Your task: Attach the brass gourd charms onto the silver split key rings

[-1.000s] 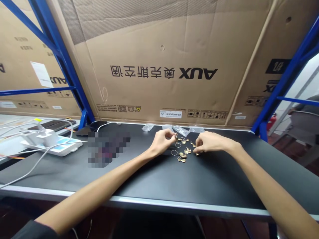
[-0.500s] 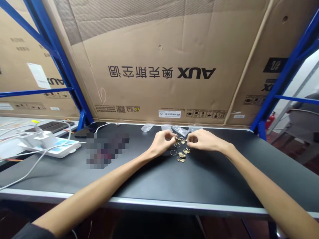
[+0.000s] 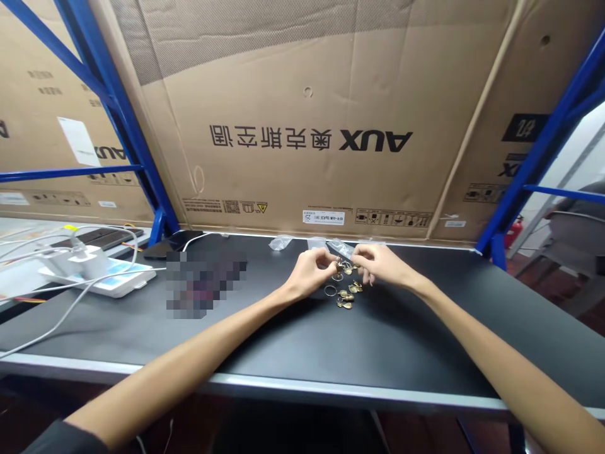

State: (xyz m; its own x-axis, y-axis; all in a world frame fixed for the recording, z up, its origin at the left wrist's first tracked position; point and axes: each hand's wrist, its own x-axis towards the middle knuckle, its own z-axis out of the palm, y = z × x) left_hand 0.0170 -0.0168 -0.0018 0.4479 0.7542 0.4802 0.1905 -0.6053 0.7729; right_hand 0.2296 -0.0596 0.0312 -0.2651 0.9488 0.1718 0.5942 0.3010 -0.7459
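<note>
My left hand and my right hand meet above a small group of brass charms and thin metal rings on the black table top. The left fingertips pinch a small brass piece at the far end of the group. My right fingertips sit close by, just right of it, and what they touch is too small to tell. One loose ring lies below the left hand.
Clear plastic bags lie along the table's back edge. A white device with cables stands at the left, beside a pixelated patch. Cardboard boxes on a blue rack rise behind the table.
My right hand has moved left, closer to my left hand. The brass pieces near its earlier position no longer show there. The left hand has barely moved.
</note>
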